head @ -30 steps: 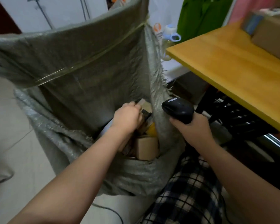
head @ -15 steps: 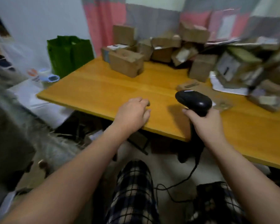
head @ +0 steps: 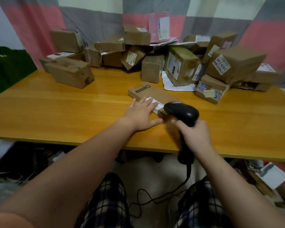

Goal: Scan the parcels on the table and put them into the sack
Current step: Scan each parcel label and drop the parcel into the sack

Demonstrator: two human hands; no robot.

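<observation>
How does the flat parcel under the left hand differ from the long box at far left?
The flat parcel is thin; the long box is much thicker. The left hand rests on the flat parcel's label; nothing touches the long box. The scanner in the right hand is beside the flat parcel, not the long box. Both are brown cardboard on the table.

The flat parcel (head: 153, 93) lies on the worktop (head: 56, 112) at centre. Your left grip (head: 141, 114) rests flat on its near end. At 3 o'clock from that grip, your right grip (head: 194, 135) holds the scanner (head: 181, 112), its head just beside the parcel's near corner. The parcel pile (head: 181, 66) runs along the far edge from 12 to 2 o'clock. One separate parcel (head: 69, 73) sits at 10 o'clock. The bag (head: 7, 69) stands off the worktop at 9 o'clock. The cable (head: 155, 199) hangs below the worktop at 6 o'clock, between your knees.
</observation>
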